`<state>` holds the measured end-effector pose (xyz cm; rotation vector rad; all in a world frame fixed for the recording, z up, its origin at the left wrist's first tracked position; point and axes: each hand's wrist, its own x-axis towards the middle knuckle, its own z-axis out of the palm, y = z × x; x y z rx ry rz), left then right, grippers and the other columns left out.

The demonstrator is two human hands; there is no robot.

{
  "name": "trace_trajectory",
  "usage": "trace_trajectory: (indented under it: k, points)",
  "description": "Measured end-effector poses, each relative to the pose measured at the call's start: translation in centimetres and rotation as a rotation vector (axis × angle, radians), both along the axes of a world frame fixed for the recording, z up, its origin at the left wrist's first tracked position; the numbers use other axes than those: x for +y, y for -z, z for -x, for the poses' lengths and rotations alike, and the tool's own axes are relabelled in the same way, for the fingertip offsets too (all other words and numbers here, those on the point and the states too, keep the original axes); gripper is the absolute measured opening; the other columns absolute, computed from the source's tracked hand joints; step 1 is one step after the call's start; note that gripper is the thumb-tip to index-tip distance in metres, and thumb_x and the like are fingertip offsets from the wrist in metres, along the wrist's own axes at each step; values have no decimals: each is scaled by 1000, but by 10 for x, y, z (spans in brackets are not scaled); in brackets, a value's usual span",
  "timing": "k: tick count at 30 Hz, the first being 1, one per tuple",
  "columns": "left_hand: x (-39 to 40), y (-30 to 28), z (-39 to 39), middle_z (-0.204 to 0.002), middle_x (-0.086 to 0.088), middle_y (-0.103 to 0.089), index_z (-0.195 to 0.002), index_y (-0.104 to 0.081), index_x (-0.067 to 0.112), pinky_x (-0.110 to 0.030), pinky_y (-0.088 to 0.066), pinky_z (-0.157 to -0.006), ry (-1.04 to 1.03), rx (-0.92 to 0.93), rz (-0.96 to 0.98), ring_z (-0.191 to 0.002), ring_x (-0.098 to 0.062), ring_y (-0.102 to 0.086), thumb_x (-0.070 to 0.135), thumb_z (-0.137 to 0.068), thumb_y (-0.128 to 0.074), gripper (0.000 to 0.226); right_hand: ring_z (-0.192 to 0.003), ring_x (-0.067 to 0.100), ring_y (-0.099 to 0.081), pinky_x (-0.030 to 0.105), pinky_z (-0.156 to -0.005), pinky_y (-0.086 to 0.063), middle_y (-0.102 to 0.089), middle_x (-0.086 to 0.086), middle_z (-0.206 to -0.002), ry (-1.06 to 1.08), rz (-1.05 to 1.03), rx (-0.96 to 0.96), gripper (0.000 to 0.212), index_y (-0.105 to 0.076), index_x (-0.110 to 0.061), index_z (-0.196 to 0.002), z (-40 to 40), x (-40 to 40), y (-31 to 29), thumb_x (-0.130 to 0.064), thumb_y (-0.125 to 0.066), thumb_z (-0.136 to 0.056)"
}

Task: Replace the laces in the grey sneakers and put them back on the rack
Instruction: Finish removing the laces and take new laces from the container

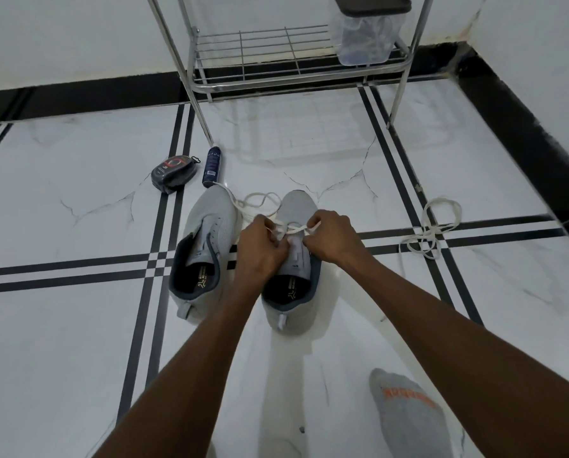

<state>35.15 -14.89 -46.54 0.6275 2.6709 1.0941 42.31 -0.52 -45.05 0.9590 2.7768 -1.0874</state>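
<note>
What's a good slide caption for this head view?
Both hands, left and right, thread a white lace through the right grey sneaker.

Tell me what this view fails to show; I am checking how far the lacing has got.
- Eyelets of the right sneaker: covered by the left hand and right hand, so threading progress is unreadable.
- Contents of the clear lidded box on the rack: blurred through plastic.
- Print on the spray can: too small.
- Rack's upper shelves: cut off by the top edge.
</note>
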Motion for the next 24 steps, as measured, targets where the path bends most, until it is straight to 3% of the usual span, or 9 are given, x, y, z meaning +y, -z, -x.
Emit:
trace_trajectory:
  k: [2, 6, 11, 12, 16, 18, 20, 22, 24]
  points:
    - [-4, 6, -1, -84, -3, -71, -92, -70, 7, -33, -51, -74, -4, -11, -66, -78, -17, -65, 20, -90, -70, 13, -107, 28, -56, 32, -80, -50, -54, 12, -122, -98, -73, 15, 41, -64, -16, -121, 5, -2, 2, -11, -70, -81]
    - [-6, 7, -5, -82, 2, -72, -92, -73, 7, -7, -43, -67, -21, -59, -150, -73, -6, -65, 18, -94, -67, 13, -120, 32, -42, 39, -93, -46, -46, 13, -130, -263, -239, -83, 39, -59, -15, -125, 16, -14, 4, -11, -61, -86]
    - [-9, 17, -11, -83, 2, -72, -93, -71, 8, -10, -44, -66, -87, -111, -183, -77, -8, -66, 17, -93, -67, 9, -117, 34, -46, 40, -89, -43, -49, 12, -124, -352, -427, -97, 22, -62, -15, -114, 19, -17, 2, -23, -55, -95]
    - [-10, 19, -10, -83, 2, -71, -93, -70, 8, -13, -46, -67, -93, -112, -193, -76, -9, -66, 16, -93, -67, 8, -116, 34, -47, 41, -89, -44, -48, 13, -125, -287, -421, -73, 24, -62, -13, -115, 18, -14, 1, -23, -53, -96]
    - [-8, 18, -6, -75, 3, -67, -93, -70, 9, -21, -48, -65, -99, -118, -203, -71, -12, -65, 13, -92, -66, 5, -114, 33, -46, 39, -82, -45, -32, 17, -136, 443, -180, 176, 27, -52, -8, -119, 8, 14, -9, -9, -54, -92]
    - [-8, 17, -7, -74, 5, -66, -92, -70, 8, -16, -46, -62, -92, -108, -201, -70, -11, -64, 13, -92, -67, 6, -117, 31, -44, 40, -85, -47, -31, 13, -139, 323, -130, 194, 37, -50, -14, -121, 7, 16, -7, -5, -59, -86]
    - [-8, 18, -8, -75, 3, -67, -91, -70, 8, -10, -43, -61, -101, -101, -208, -70, -10, -64, 14, -92, -67, 6, -116, 33, -49, 39, -91, -47, -44, 13, -128, -10, -170, 80, 29, -60, -18, -114, 13, 5, -2, -16, -62, -86]
    - [-8, 19, -9, -77, 2, -69, -90, -70, 9, -8, -42, -61, -101, -91, -202, -70, -7, -63, 14, -91, -68, 5, -119, 36, -48, 40, -95, -44, -50, 14, -124, -265, -268, -81, 27, -67, -18, -114, 18, -15, 3, -29, -60, -90]
    - [-8, 18, -8, -78, 1, -70, -90, -69, 9, -12, -44, -62, -96, -89, -185, -71, -6, -63, 14, -91, -68, 5, -124, 35, -42, 42, -96, -43, -49, 15, -129, -360, -384, -135, 31, -64, -13, -121, 21, -26, 9, -30, -54, -97]
